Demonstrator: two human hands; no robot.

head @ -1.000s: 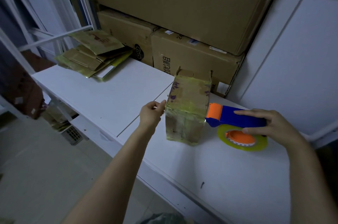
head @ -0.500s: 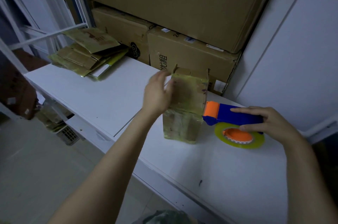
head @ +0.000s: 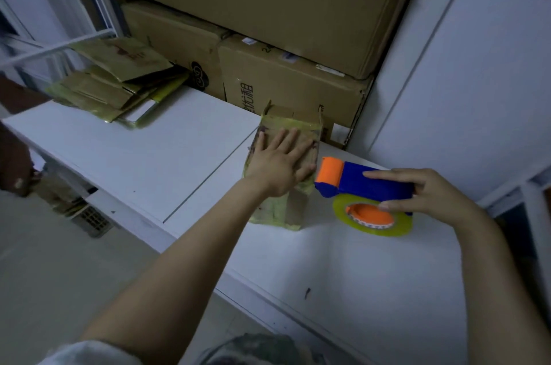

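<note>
A small cardboard box [head: 278, 209], wrapped in yellowish tape, stands on the white table [head: 143, 162] with its far flaps up. My left hand [head: 281, 165] lies flat on its top face, fingers spread and straight. To its right, my right hand [head: 429, 196] grips the blue handle of a tape dispenser [head: 351, 182] with an orange head. The dispenser's roll of yellowish tape [head: 375, 223] rests on the table. The orange head is close to the box's right side.
Large brown cartons [head: 268, 6] are stacked against the wall behind the table. A pile of flattened, taped cardboard pieces [head: 116, 81] lies at the table's far left. A white wall panel [head: 477, 66] rises on the right. The floor [head: 59, 275] drops off at the table's near edge.
My left hand has moved from the box's left side up onto its top and spread flat. My right hand has stayed on the dispenser.
</note>
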